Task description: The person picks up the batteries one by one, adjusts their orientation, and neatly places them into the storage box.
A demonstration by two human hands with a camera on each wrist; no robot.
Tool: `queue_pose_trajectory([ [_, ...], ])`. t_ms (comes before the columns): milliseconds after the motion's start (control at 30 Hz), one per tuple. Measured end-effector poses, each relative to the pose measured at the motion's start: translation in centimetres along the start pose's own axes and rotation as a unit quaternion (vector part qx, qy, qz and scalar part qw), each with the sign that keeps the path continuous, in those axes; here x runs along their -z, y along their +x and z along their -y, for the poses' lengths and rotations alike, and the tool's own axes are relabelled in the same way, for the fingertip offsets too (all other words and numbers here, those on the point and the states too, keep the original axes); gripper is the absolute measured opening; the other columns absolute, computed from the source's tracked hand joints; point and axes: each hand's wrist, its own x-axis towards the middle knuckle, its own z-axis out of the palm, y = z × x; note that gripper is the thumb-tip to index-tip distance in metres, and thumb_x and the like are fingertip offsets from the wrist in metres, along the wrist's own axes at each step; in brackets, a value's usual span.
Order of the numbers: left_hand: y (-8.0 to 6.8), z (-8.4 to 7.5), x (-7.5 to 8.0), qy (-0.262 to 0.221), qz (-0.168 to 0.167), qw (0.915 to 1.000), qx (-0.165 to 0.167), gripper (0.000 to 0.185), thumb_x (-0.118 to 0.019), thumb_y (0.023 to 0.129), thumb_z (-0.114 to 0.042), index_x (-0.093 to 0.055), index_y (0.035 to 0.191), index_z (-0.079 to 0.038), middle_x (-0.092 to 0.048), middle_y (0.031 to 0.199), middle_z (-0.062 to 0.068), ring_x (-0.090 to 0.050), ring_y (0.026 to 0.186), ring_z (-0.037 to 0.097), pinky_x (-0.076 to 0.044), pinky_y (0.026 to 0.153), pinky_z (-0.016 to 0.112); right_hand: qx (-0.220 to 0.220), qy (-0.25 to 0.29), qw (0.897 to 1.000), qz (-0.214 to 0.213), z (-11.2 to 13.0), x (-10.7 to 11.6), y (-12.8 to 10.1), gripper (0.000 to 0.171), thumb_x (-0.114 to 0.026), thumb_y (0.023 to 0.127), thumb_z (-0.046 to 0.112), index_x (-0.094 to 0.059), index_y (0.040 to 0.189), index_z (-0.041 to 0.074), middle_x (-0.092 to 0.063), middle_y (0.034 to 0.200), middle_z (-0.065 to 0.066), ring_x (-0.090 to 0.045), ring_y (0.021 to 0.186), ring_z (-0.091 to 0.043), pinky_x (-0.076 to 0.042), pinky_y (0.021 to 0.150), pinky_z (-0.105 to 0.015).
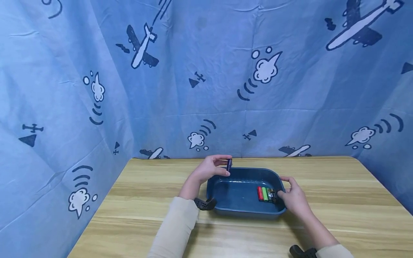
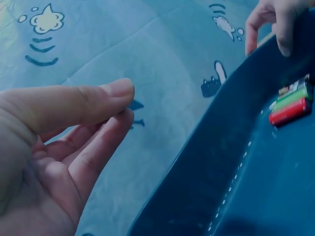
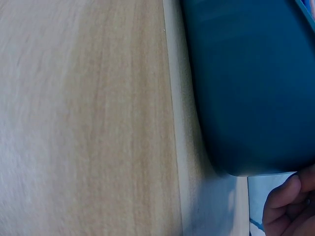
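A dark blue tray (image 1: 240, 206) sits on the wooden table. My left hand (image 1: 217, 167) pinches a small dark battery (image 1: 229, 165) between thumb and fingers, above the tray's far left corner. Several batteries (image 1: 266, 194), one red, one green and some dark, lie side by side on the tray's floor at the right. My right hand (image 1: 293, 197) grips the tray's right rim, its thumb inside beside those batteries. The left wrist view shows my left hand (image 2: 101, 110), the tray (image 2: 231, 167), the batteries (image 2: 290, 104) and my right hand (image 2: 275, 22); the pinched battery is hidden there.
Blue cloth printed with planes and clouds (image 1: 206, 79) hangs behind and on both sides of the table (image 1: 338, 215). In the right wrist view the tray's outer wall (image 3: 246, 83) stands on the wood (image 3: 88, 123).
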Motion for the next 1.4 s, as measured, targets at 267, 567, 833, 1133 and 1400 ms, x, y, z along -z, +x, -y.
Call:
queue_pose_trajectory([
  [267,1.3,-1.0,-1.7,-0.001,0.011,0.9999,-0.006,0.053,-0.071,0.076,0.005,-0.057,0.126,-0.008,-0.059,0.123,0.004,-0.054,0.112,0.016,-0.046,0.088,0.03,0.007,0.008,1.0,0.0,-0.1,0.1,0.1,0.054,-0.048,0.091,0.001,-0.027,0.14,0.001,-0.061,0.099,-0.028,-0.06,0.071,-0.023,-0.051,0.059,-0.033],
  [567,3.8,-1.5,-3.5,0.025,0.016,0.9995,0.012,0.051,-0.073,0.076,0.001,-0.06,0.123,-0.013,-0.06,0.119,0.001,-0.055,0.111,0.014,-0.041,0.096,0.035,0.009,0.015,1.0,-0.001,-0.1,-0.1,-0.2,0.053,-0.048,0.088,-0.001,-0.029,0.138,0.001,-0.062,0.095,-0.027,-0.058,0.067,-0.022,-0.047,0.053,-0.032],
  [833,5.2,0.2,-5.8,-0.008,0.042,0.9987,0.027,0.05,-0.072,0.077,0.001,-0.06,0.124,-0.013,-0.061,0.117,0.001,-0.056,0.108,0.013,-0.044,0.093,0.033,0.006,0.013,1.0,-0.005,-0.1,0.0,-0.1,0.053,-0.048,0.089,-0.001,-0.029,0.138,0.002,-0.062,0.096,-0.027,-0.059,0.07,-0.022,-0.05,0.056,-0.032],
  [1133,4.9,2.8,-6.6,0.002,0.042,0.9979,0.049,0.048,-0.075,0.075,0.0,-0.062,0.121,-0.01,-0.064,0.112,-0.003,-0.059,0.103,0.011,-0.045,0.091,0.03,0.001,0.01,1.0,0.001,0.0,0.0,-0.1,0.053,-0.048,0.089,-0.001,-0.028,0.139,0.002,-0.062,0.097,-0.027,-0.059,0.07,-0.023,-0.049,0.056,-0.032],
  [1400,4.8,3.6,-6.5,0.03,0.05,0.997,0.051,0.045,-0.077,0.073,-0.004,-0.066,0.115,-0.014,-0.065,0.109,-0.005,-0.06,0.098,0.007,-0.044,0.092,0.03,-0.001,0.017,1.0,0.002,0.1,0.0,-0.1,0.053,-0.048,0.089,-0.002,-0.028,0.139,0.002,-0.062,0.093,-0.025,-0.058,0.068,-0.023,-0.048,0.055,-0.033],
])
